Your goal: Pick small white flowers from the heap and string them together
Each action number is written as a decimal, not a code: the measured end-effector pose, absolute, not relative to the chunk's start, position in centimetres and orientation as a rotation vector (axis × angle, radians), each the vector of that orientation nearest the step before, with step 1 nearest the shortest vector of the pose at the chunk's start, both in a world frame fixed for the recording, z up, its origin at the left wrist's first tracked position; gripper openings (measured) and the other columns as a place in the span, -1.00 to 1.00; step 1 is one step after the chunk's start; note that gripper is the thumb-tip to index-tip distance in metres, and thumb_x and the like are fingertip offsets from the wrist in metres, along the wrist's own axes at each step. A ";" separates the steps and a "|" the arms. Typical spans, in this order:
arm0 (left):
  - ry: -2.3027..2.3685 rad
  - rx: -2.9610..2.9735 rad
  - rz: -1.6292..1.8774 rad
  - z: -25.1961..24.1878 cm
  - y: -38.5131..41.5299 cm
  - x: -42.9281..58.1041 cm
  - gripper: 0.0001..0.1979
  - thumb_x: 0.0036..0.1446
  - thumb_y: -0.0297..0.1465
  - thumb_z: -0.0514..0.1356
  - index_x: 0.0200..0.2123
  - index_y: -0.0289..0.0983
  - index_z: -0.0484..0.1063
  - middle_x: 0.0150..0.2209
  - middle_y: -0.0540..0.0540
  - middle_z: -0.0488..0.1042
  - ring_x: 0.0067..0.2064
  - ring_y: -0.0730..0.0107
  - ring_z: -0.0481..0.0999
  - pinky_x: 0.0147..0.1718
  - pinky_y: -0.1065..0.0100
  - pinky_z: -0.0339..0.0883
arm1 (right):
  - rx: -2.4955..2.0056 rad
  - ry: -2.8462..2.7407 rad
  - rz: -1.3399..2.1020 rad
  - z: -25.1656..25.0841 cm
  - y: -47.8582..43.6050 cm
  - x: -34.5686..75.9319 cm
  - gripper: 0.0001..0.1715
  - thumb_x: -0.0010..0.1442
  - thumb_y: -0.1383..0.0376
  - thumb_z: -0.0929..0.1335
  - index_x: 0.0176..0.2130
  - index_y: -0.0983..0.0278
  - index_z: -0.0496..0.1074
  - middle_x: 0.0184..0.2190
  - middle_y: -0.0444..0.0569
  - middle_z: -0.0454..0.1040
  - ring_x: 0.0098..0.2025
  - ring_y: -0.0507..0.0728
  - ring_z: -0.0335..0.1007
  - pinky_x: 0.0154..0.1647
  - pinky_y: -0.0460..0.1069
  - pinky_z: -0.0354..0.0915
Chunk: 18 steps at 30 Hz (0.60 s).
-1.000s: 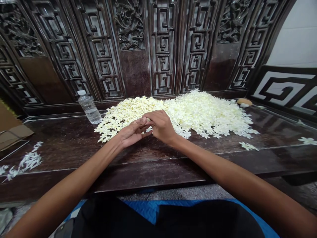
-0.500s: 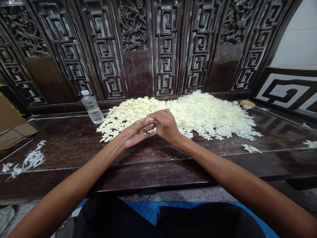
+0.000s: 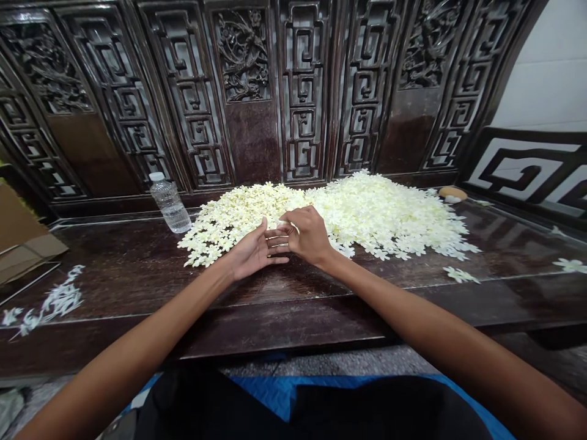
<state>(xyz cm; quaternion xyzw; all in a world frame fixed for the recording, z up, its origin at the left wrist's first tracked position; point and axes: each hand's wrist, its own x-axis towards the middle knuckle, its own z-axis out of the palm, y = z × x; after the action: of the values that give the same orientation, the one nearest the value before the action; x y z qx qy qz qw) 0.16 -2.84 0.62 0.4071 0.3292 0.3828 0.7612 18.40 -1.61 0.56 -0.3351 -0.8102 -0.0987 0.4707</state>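
Observation:
My left hand [image 3: 257, 250] is palm up just in front of the flower heap, thumb raised and fingers stretched apart, with nothing plainly held. Close against its fingertips, my right hand [image 3: 309, 235] is bent over in a pinch. Whatever small pale thing may be between the right thumb and fingers blends with the blossoms behind. Past both hands spreads a large heap of white flowers [image 3: 385, 211], with a yellower heap of small blossoms [image 3: 247, 205] joining it on the left.
A clear plastic bottle [image 3: 170, 205] leans at the back left of the dark wooden bench [image 3: 137, 263]. Thin white stems [image 3: 57, 299] and a cardboard box [image 3: 22, 226] are at far left. Loose flowers [image 3: 461, 275] lie right, below a tan round object [image 3: 453, 194]. Carved panels [image 3: 254, 140] stand behind.
My left thumb has lifted away from the right fingers, and the left hand's fingers have spread. My right hand stays pinched near the same place. The view has shifted slightly.

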 end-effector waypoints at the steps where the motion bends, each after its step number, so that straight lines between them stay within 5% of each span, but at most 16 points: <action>1: 0.727 0.876 0.854 0.6 -2.9 0.2 -0.52 0.41 -0.02 0.09 -0.05 -0.34 0.51 -0.08 -0.30 0.57 -0.10 0.16 0.60 -0.08 0.09 0.55 | -0.810 -1.970 -0.210 0.5 -1.6 18.4 -0.83 0.26 0.49 0.34 -0.24 0.30 0.52 -0.34 0.02 0.63 -0.25 0.20 0.53 -0.13 0.09 0.23; 5: 0.754 0.862 0.966 0.8 -2.9 0.4 -0.63 0.43 -0.14 0.12 -0.18 -0.34 0.51 -0.13 -0.26 0.58 -0.15 0.21 0.61 -0.13 0.16 0.58 | -0.753 -1.978 -0.112 0.2 -1.2 18.2 -0.81 0.37 0.32 0.40 -0.04 0.29 0.56 -0.11 0.08 0.68 -0.01 0.25 0.56 -0.01 0.13 0.28; 10: 0.730 0.851 1.022 0.6 -2.9 0.5 -0.65 0.45 -0.18 0.10 -0.19 -0.34 0.51 -0.25 -0.21 0.59 -0.22 0.27 0.60 -0.13 0.20 0.59 | -0.796 -2.070 -0.078 -0.3 -0.6 18.1 -0.67 0.34 0.26 0.46 0.09 0.26 0.53 -0.07 0.09 0.66 0.02 0.26 0.54 0.02 0.15 0.33; 18: 0.705 0.917 0.974 0.2 -2.7 0.2 -0.58 0.35 -0.05 0.20 -0.16 -0.34 0.54 -0.17 -0.25 0.60 -0.19 0.19 0.61 -0.17 0.16 0.58 | -0.779 -2.041 0.071 -0.4 -0.5 18.1 -0.77 0.32 0.31 0.46 -0.01 0.29 0.55 -0.09 0.07 0.64 -0.08 0.19 0.53 -0.02 0.11 0.38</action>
<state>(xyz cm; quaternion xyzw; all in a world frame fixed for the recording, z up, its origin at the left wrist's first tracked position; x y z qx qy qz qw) 0.20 -2.73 0.17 0.4161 0.3198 0.4419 0.7276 18.07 -0.50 -0.37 -0.3165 -0.8291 0.0288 0.4601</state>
